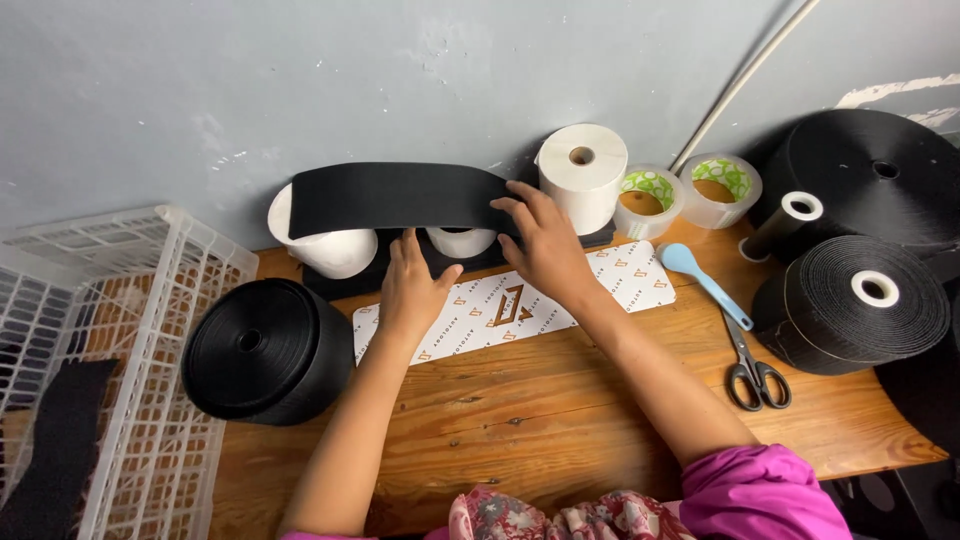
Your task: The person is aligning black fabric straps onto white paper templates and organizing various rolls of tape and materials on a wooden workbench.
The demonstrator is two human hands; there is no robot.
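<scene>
The right hand (545,245) pins the right end of a wide black woven strap (395,198) with flat fingers pressed on top, and I cannot tell whether a thumb closes under it; the left hand (412,290) reaches up beneath the strap's middle, fingers hidden behind it, so its hold is not visible either. The strap runs leftward along the far edge of the wooden table (500,420), draped over a white paper roll (325,250) and a smaller white roll (462,241). Held mostly by pressure, the strap could slide free and sag, or drag the light rolls over. Just right, a tall white roll (583,172) and two clear tape rolls (650,198) could be knocked by the wrist. A printed white card (520,300) lies under both hands; the black-handled scissors (755,375) and blue plastic spoon (705,280) lie well right.
</scene>
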